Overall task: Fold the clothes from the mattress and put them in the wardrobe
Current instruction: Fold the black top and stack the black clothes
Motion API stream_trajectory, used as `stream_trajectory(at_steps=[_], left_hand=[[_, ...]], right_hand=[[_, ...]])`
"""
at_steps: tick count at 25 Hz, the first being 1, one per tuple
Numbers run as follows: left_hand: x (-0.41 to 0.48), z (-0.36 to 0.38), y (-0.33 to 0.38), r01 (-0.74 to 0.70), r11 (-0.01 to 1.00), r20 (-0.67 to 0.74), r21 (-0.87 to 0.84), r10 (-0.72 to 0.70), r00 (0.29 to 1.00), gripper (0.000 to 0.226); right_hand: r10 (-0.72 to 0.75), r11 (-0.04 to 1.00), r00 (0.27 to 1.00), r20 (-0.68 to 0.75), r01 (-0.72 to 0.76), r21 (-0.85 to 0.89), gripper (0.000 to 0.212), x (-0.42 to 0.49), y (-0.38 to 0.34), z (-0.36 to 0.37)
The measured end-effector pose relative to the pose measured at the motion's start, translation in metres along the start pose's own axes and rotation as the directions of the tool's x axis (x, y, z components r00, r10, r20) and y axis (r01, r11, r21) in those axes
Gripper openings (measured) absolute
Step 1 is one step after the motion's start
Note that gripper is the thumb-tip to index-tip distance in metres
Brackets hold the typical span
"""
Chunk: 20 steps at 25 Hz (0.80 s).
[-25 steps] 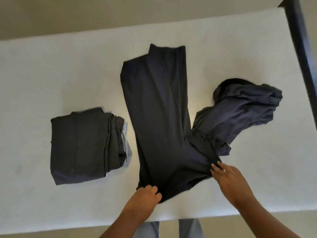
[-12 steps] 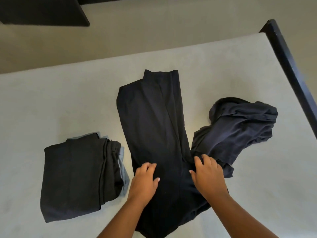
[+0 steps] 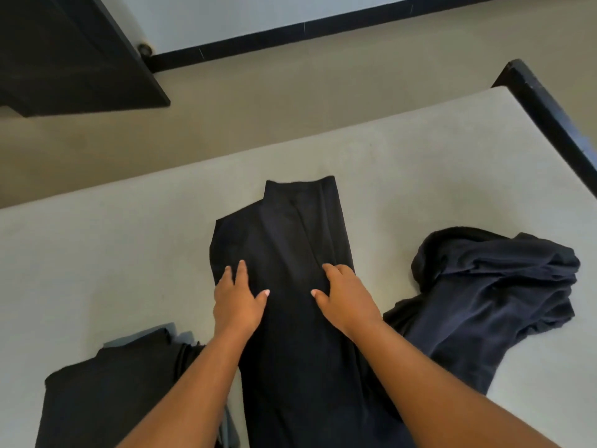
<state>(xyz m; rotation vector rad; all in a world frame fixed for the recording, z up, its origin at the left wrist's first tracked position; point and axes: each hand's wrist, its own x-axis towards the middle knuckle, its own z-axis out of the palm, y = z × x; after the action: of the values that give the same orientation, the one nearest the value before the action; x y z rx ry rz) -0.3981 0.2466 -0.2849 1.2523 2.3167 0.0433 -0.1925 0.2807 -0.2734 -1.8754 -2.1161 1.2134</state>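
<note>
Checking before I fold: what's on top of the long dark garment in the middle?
Only the two hands: the left hand and right hand rest on the garment, fingers spread. The cloth beneath the hands and forearms is covered.

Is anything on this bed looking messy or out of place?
Only the dark blue garment on the right of the mattress: it lies bunched and crumpled, while the folded pile at left is neat and the black trousers lie flat under the left hand and right hand. Nothing looks torn or spilled.
</note>
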Motion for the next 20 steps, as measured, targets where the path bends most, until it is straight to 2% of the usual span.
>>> stream_trajectory(at_steps=[5, 9, 11, 13, 15, 17, 20], left_hand=[[0.041, -0.012, -0.021, 0.066, 0.997, 0.036, -0.033, -0.065, 0.997, 0.095], [0.055, -0.018, -0.020, 0.089, 0.988, -0.067, -0.126, -0.098, 0.993, 0.087], [0.063, -0.022, -0.018, 0.049, 0.996, -0.115, -0.076, -0.057, 0.992, 0.088], [0.074, -0.025, -0.014, -0.047, 0.996, -0.147, 0.082, 0.059, 0.987, 0.088], [0.089, -0.027, -0.005, -0.106, 0.983, -0.135, 0.147, 0.126, 0.983, 0.087], [0.103, -0.032, 0.006, -0.117, 0.981, -0.113, 0.154, 0.135, 0.984, 0.084], [0.117, -0.037, 0.016, -0.160, 0.967, -0.116, 0.200, 0.186, 0.976, 0.075]], right_hand=[[0.128, 0.992, 0.983, -0.130, -0.125, 0.032, 0.071, 0.066, -0.026, 0.002], [0.358, 0.927, 0.908, -0.218, -0.319, 0.196, 0.073, 0.092, -0.042, 0.007], [0.409, 0.903, 0.884, -0.226, -0.356, 0.239, 0.067, 0.103, -0.044, 0.006], [0.387, 0.903, 0.897, -0.213, -0.321, 0.284, 0.042, 0.113, -0.041, 0.005], [0.345, 0.900, 0.903, -0.255, -0.242, 0.362, 0.017, 0.117, -0.038, 0.004], [0.332, 0.876, 0.899, -0.287, -0.180, 0.448, 0.011, 0.114, -0.037, 0.002], [0.312, 0.860, 0.906, -0.287, -0.142, 0.489, 0.019, 0.105, -0.039, -0.001]])
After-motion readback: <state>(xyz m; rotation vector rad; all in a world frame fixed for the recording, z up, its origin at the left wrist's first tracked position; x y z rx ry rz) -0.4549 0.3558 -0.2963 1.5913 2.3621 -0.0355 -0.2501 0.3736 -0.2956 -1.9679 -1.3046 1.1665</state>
